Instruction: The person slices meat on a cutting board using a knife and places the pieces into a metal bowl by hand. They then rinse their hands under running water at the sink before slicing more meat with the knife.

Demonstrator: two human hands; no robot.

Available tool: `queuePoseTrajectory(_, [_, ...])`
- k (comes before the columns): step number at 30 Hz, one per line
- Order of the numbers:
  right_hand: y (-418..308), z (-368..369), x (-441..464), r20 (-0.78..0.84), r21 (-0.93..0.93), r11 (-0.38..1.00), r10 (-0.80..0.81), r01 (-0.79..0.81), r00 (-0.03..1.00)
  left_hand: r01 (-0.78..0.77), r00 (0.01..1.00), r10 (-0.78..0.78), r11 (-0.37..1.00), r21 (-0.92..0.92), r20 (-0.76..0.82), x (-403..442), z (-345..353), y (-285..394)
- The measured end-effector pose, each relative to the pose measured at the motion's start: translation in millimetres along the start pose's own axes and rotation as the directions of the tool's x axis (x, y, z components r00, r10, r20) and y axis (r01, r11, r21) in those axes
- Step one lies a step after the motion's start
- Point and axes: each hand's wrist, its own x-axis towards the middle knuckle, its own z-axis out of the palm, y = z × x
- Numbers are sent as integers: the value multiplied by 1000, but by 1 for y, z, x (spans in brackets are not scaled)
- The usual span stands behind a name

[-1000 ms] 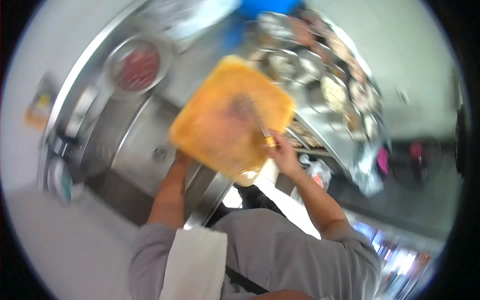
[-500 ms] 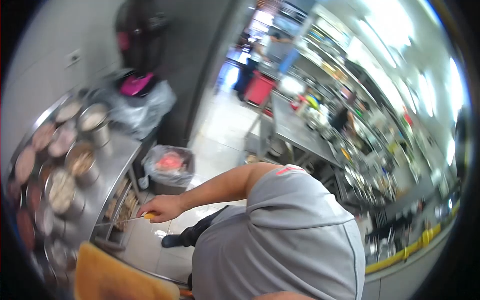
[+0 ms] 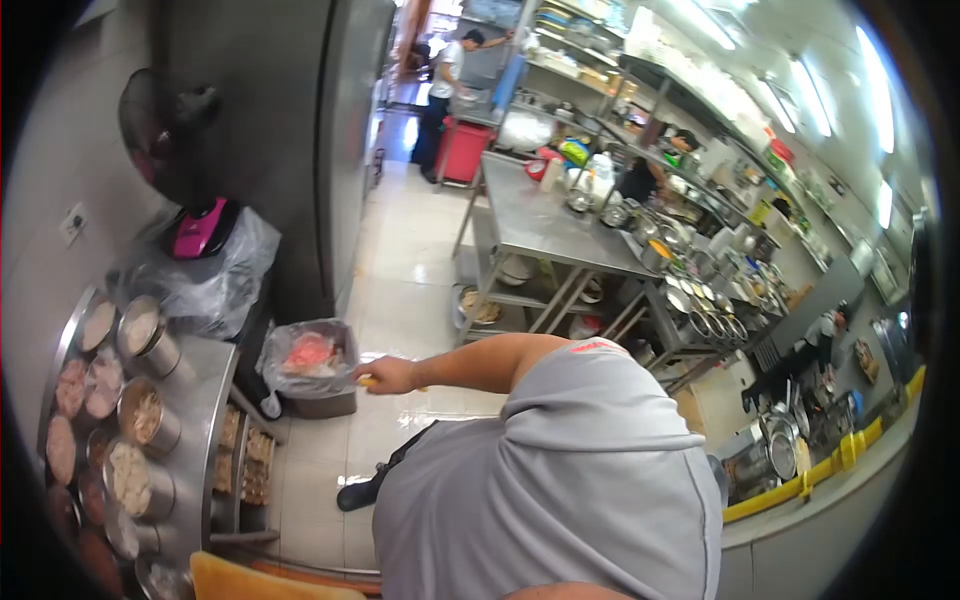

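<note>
My right hand (image 3: 392, 375) is closed in a fist around a yellow handle (image 3: 364, 380), held out in front of me above the tiled floor (image 3: 385, 445) and, as I look at it, just beside the lined bin (image 3: 325, 405). A bit of the yellow pokes out at the front of my fist, but I cannot make out a blade or say where the far end points. I judge the handle to be light and stiff, and smooth enough to turn slippery in a wet palm, so a full fist around its middle suits it.

The yellow board (image 3: 255, 582) shows low at the edge of my view, only its upper part visible, near the steel bench (image 3: 205, 368) with its metal pots (image 3: 162, 492). My left hand is out of sight, so I cannot tell whether it is open, closed or holding that board. The board looks rigid; I would expect some weight, little fragility and a slick face if damp. Its edge, pinched firmly with the palm spread underneath, seems the surest hold
</note>
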Motion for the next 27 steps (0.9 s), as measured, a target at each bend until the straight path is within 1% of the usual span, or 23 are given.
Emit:
queuePoseTrajectory(1, [-2, -8, -9, 14, -42, 999, 29, -29, 999, 15, 1000, -17, 998, -59, -18, -15, -17, -8])
queuePoseTrajectory(2, [10, -5, -9, -11, -38, 999, 35, -35, 999, 25, 998, -33, 991, -132, -58, -36, -46, -31])
queuePoseTrajectory(3, [33, 8, -4, -75, -31, 999, -34, 32, 997, 40, 992, -66, 974, -222, -111, -73, -69, -55])
queuePoseTrajectory(4, [27, 5, -7, -46, -5, 999, -47, 46, 998, 29, 982, -88, 947, -320, -169, -118, -95, -75])
queuePoseTrajectory(5, [1, -7, -9, 95, 46, 988, 145, -150, 985, -5, 973, -91, 913, -409, -214, -157, -114, -97])
queuePoseTrajectory(6, [-8, -3, -2, 135, 100, 980, 157, -172, 978, -51, 960, -92, 871, -488, -263, -200, -129, -119])
queuePoseTrajectory(7, [-8, 12, 11, 97, 110, 991, 67, -78, 993, -104, 952, -74, 833, -543, -296, -238, -138, -136])
queuePoseTrajectory(8, [-6, 20, 25, 195, 148, 987, 31, -61, 980, -170, 942, -44, 791, -588, -332, -270, -142, -153])
queuePoseTrajectory(9, [-10, 31, 43, 237, 172, 984, -3, -40, 971, -244, 933, 7, 747, -618, -359, -292, -145, -159])
queuePoseTrajectory(10, [-6, 48, 61, 233, 233, 973, -55, -1, 971, -324, 909, 52, 711, -624, -413, -317, -148, -170])
queuePoseTrajectory(11, [2, 65, 81, 244, 387, 920, -171, 65, 955, -355, 856, -46, 672, -650, -514, -337, -142, -143])
queuePoseTrajectory(12, [-10, 74, 97, 294, 441, 892, -246, 98, 924, -502, 750, -84, 573, -648, -656, -368, -126, -90])
queuePoseTrajectory(13, [-27, 89, 115, 333, 493, 863, -305, 111, 892, -616, 645, -35, 568, -547, -763, -381, -120, -76])
queuePoseTrajectory(14, [-66, 99, 118, 403, 524, 846, -349, 99, 846, -616, 655, -129, 480, -625, -745, -379, -149, -128])
queuePoseTrajectory(15, [-119, 100, 115, 453, 553, 829, -387, 87, 803, -625, 688, -28, 485, -611, -725, -402, -156, -138])
queuePoseTrajectory(17, [-188, 114, 120, 564, 545, 832, -453, 100, 690, -812, 408, -176, 379, -444, -896, -418, -144, -105])
queuePoseTrajectory(18, [-213, 124, 129, 607, 545, 831, -485, 115, 630, -834, 360, -199, 369, -410, -911, -429, -146, -104])
queuePoseTrajectory(20, [-246, 158, 161, 648, 571, 808, -550, 142, 527, -854, 350, -218, 325, -406, -911, -437, -140, -96])
queuePoseTrajectory(21, [-266, 173, 168, 647, 606, 779, -601, 160, 469, -870, 316, -225, 320, -376, -922, -446, -136, -83])
queuePoseTrajectory(23, [-311, 189, 167, 674, 581, 787, -608, 207, 420, -844, 356, -50, 411, -344, -933, -457, -126, -45])
queuePoseTrajectory(24, [-325, 200, 171, 710, 565, 791, -612, 236, 349, -755, 348, -162, 535, -379, -923, -451, -127, -36])
queuePoseTrajectory(25, [-338, 208, 175, 743, 547, 794, -607, 267, 282, -759, 340, -165, 534, -373, -926, -443, -130, -23])
queuePoseTrajectory(27, [-365, 220, 167, 784, 561, 799, -597, 218, 169, -675, 216, -147, 691, -257, -965, -421, -134, 8])
